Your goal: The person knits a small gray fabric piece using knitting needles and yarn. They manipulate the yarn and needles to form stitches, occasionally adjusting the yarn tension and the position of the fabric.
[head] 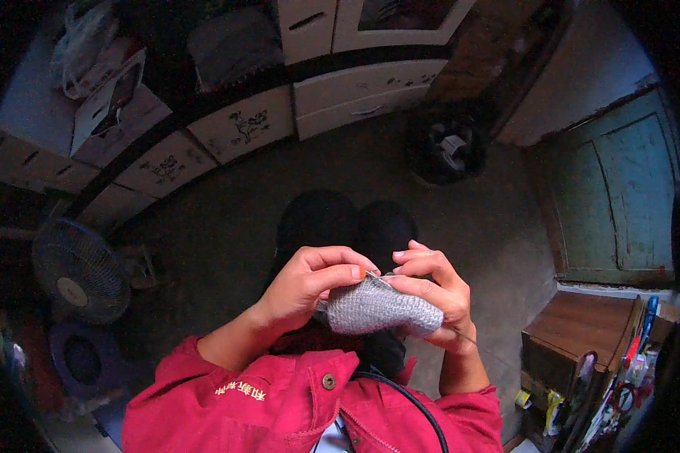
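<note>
A piece of light grey knitting (382,308) hangs between my hands, above my dark-trousered knees. My left hand (317,277) pinches its upper edge between thumb and fingers, close to the crossed tips of thin knitting needles (374,276). An orange patch shows at the left thumb's tip. On the other side my right hand (439,283) holds the knitting's right end, its index finger stretched along a needle and other fingers raised. A thin needle end sticks out beside the right wrist. The fabric hides some of the fingers on both hands.
White cabinets with floral prints (249,125) line the far side. An electric fan (79,272) stands left, above a purple plastic stool (82,354). A dark bin (445,147) sits on the floor ahead. At right are a blue-green door (617,192) and a brown wooden cabinet (581,320).
</note>
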Available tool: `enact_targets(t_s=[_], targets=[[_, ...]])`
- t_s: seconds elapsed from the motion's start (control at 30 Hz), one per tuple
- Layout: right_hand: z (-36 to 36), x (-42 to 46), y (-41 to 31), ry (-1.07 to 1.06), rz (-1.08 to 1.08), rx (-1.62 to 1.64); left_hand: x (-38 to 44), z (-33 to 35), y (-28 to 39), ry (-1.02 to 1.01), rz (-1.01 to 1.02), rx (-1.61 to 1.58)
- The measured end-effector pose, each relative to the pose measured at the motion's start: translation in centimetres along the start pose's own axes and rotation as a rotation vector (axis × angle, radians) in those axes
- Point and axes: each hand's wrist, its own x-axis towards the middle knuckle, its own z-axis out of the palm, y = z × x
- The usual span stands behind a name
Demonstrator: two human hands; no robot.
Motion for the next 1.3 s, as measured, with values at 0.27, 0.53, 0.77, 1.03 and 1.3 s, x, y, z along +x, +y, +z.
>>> enact_targets(t_s=[0.27, 0.53, 0.77, 1.03, 1.3], targets=[[0.5, 0.0, -0.6, -0.006, 0.001, -0.131, 0.0, 0.4, 0.4, 0.069, 0.052, 0.110], [1.6, 0.3, 0.2, 0.056, -0.033, -0.287, -0.5, 1.9, -0.3, 0.152, 0.132, 0.263], [2.0, 1.3, 0.2, -0.018, 0.113, -0.100, -0.6, 1.9, -0.7, 0.108, 0.181, 0.397], [1.6, 0.0, -1.1, 0.149, 0.018, -0.268, -0.7, 0.9, -0.3, 0.056, 0.139, 0.243], [1.8, -0.6, -0.1, 0.208, -0.033, -0.325, -0.7, 1.3, 0.6, 0.029, 0.189, 0.389]])
